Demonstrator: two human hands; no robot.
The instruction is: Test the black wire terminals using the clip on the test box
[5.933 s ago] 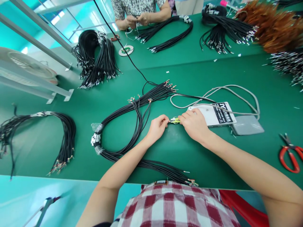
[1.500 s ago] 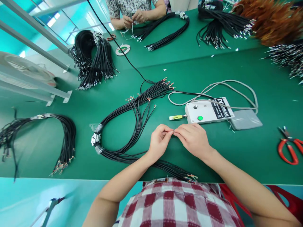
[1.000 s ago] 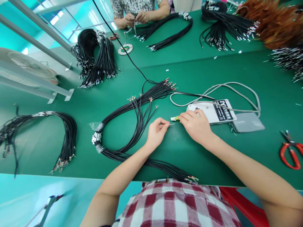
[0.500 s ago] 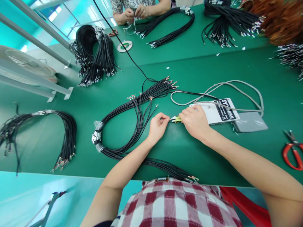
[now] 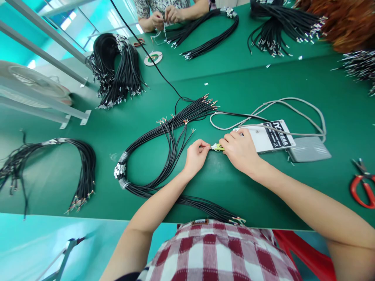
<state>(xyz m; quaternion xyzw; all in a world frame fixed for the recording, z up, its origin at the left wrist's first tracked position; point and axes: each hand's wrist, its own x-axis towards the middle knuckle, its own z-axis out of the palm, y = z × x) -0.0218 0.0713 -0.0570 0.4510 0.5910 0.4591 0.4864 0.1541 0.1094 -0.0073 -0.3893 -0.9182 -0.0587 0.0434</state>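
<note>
**Inspector A:** Item in hand is a small yellow-green clip (image 5: 217, 147) projecting from the left end of a white control box (image 5: 265, 137). It lies on the green table (image 5: 234, 86) just right of centre, between the two hands. The right hand (image 5: 240, 151) rests on the clip's right end and the box's near corner, fingers closed around the clip. The left hand (image 5: 196, 156) sits at the clip's 9 o'clock, thumb and forefinger pinched together on a thin wire end (image 5: 209, 147) that meets the clip's tip. The wire itself is too fine to follow.

**Inspector B:** Surroundings?

**Inspector A:** At 9 to 10 o'clock from the left hand, a looped bundle of black cables (image 5: 164, 144), taped near its left bend, with bare ends fanned toward 12 o'clock. More of its ends lie at the near table edge, at 6 o'clock. A grey foot pedal (image 5: 309, 148) touches the box at its 3 o'clock, and a grey cord (image 5: 293, 105) loops behind both. Red scissors (image 5: 361, 185) lie well apart at the right edge.

**Inspector B:** Further out?

**Inspector A:** A second cable bundle (image 5: 79, 171) at far left, a third (image 5: 117, 72) at 11 o'clock. A tape roll (image 5: 153, 58) lies near it. Across the table at 12 o'clock, another person's hands (image 5: 165, 15) work at a further bundle (image 5: 211, 33).
</note>
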